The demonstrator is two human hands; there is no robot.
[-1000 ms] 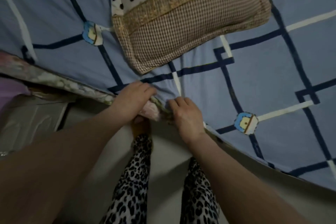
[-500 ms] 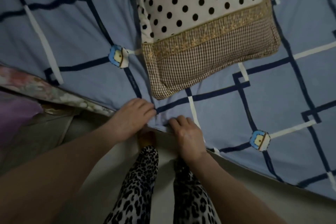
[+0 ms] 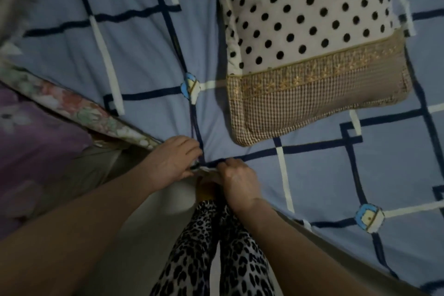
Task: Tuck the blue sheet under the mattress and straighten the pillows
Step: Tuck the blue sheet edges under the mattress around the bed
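Tucking is judged to be in progress, not finished. The blue sheet point(image 3: 149, 60) is spread over the mattress top and lies mostly smooth, with creases fanning toward the near edge where both hands work. To the right of the hands, the sheet edge along the near side appears already drawn down over the mattress; whether it is fully tucked underneath cannot be told. To the left of the hands, a floral mattress edge point(image 3: 79, 106) is exposed, so that stretch is judged untucked.

The left hand point(image 3: 171, 163) is laid at the bed edge, fingers bent over the sheet fold; a pinch on the fabric is likely but the fingertips are hidden. The right hand point(image 3: 236, 181) is curled at the same edge, just beside the left, fingers closed on a small bunch of sheet with a pale strip seen between the two hands.

One polka-dot pillow point(image 3: 305, 45) with a checked band is seen far right of the hands, lying slightly askew on the sheet, untouched. Pillow straightening is judged still to do. Other pillows are not in view.

Containers: none are seen. A purple floral fabric point(image 3: 31, 142) lies at near left, beside the bed. Leopard-print trousers point(image 3: 211, 255) are seen below the hands.
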